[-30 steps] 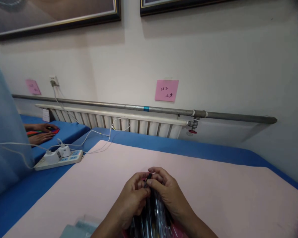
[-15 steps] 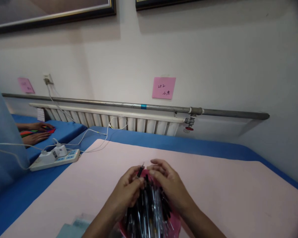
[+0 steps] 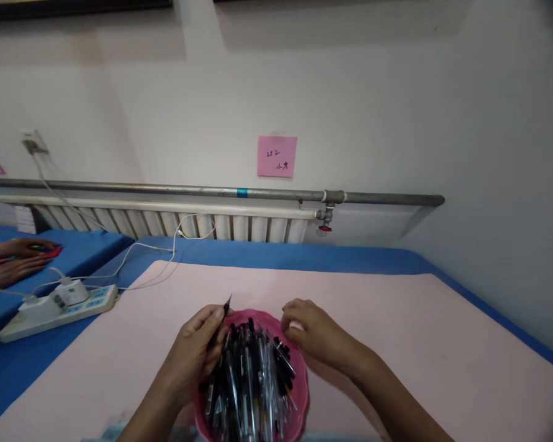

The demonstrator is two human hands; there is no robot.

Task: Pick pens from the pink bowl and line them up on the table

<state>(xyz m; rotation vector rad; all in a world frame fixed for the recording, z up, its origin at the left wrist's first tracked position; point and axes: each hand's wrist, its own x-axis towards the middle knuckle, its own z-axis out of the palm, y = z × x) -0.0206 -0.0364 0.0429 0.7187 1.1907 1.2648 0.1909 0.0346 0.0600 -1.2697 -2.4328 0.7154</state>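
A pink bowl (image 3: 299, 393) full of black and clear pens (image 3: 251, 380) stands on the pink mat (image 3: 419, 356) right in front of me. My left hand (image 3: 193, 356) is closed on one black pen (image 3: 225, 306) whose tip points up and away over the bowl's far left rim. My right hand (image 3: 316, 334) hovers at the bowl's far right rim with its fingers curled inward; I cannot make out anything in them.
A white power strip (image 3: 58, 304) with plugged chargers and white cables lies on the blue cloth (image 3: 304, 256) at the left. A radiator (image 3: 166, 221) and a pipe run along the wall under a pink note (image 3: 277, 156). Another person's hands (image 3: 13, 261) rest at the far left.
My hands have parted: the left one drew a single pen out to the left, the right one moved off to the right. The camera tilted down, and the bowl shows in full.
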